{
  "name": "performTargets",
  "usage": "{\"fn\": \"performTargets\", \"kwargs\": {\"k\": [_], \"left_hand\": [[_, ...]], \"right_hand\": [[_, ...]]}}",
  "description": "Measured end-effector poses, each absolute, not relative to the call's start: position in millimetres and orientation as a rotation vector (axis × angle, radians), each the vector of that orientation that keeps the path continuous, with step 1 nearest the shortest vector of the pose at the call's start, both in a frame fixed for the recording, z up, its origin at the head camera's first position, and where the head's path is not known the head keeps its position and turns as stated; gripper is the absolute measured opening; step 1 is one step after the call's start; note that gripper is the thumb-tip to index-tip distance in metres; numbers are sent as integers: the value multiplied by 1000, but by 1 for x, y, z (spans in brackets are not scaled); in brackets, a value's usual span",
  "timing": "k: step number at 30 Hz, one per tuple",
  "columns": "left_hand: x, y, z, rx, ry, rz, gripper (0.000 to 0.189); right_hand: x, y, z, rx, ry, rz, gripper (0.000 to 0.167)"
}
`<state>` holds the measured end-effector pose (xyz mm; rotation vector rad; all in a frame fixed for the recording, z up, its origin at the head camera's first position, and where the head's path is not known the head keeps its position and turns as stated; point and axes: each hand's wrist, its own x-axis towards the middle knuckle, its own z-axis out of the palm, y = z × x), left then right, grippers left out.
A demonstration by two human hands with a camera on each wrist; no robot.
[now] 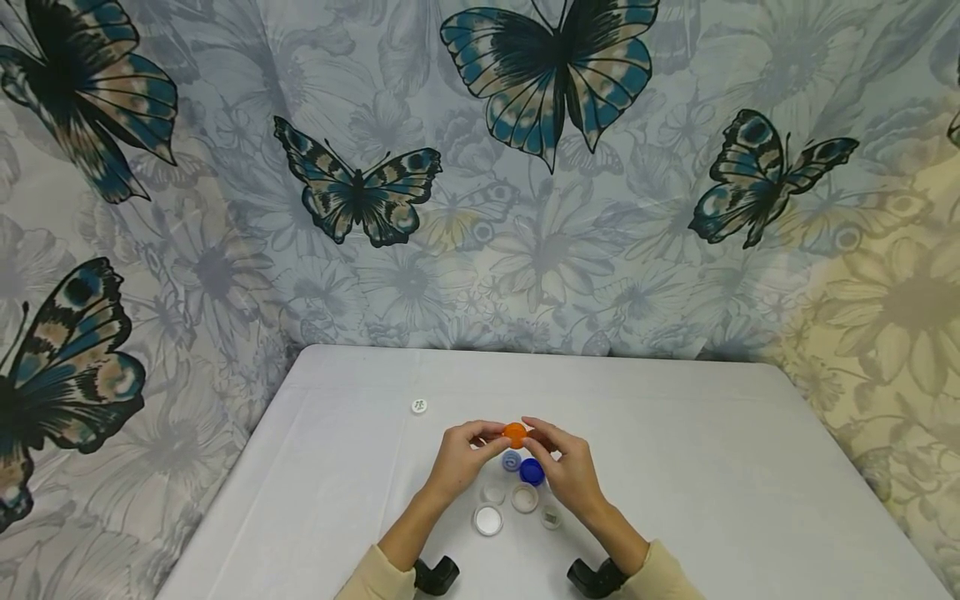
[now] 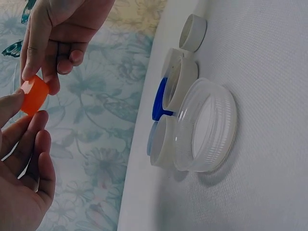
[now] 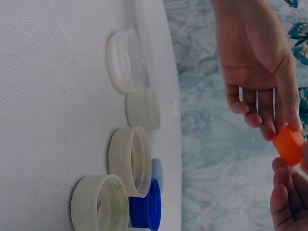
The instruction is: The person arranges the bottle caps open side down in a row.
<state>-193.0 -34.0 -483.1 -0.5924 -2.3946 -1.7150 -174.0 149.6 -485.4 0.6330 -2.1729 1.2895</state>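
Observation:
An orange bottle cap (image 1: 515, 434) is held up above the table between both hands. My left hand (image 1: 459, 457) pinches its left side with thumb and fingers, and my right hand (image 1: 570, 472) pinches the right side. In the left wrist view the orange cap (image 2: 34, 95) is clear of the tabletop. Below the hands lie a dark blue cap (image 1: 532, 472), a light blue cap (image 1: 512, 461), a cream cap (image 1: 525, 498), a clear ridged cap (image 2: 207, 127) and other whitish caps, including one (image 1: 551, 517) near my right wrist.
A small white cap (image 1: 419, 406) with dark marks lies alone toward the back left of the white table (image 1: 675, 433). Butterfly-printed cloth (image 1: 555, 250) hangs behind the table. Black wrist-worn devices (image 1: 437, 576) show near both sleeves.

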Motion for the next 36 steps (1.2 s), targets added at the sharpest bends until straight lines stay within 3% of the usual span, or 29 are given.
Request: {"fn": "performTargets", "kwargs": {"k": [16,36], "left_hand": [[-194,-35,-482,-598,-2409,-1915,23],[-198,-38,-482,-728,-2482,-1637,29]], "right_hand": [[-173,154,-486,654,-2289,1257,32],[-177,157,-486,678,-2305,1273,29]]}}
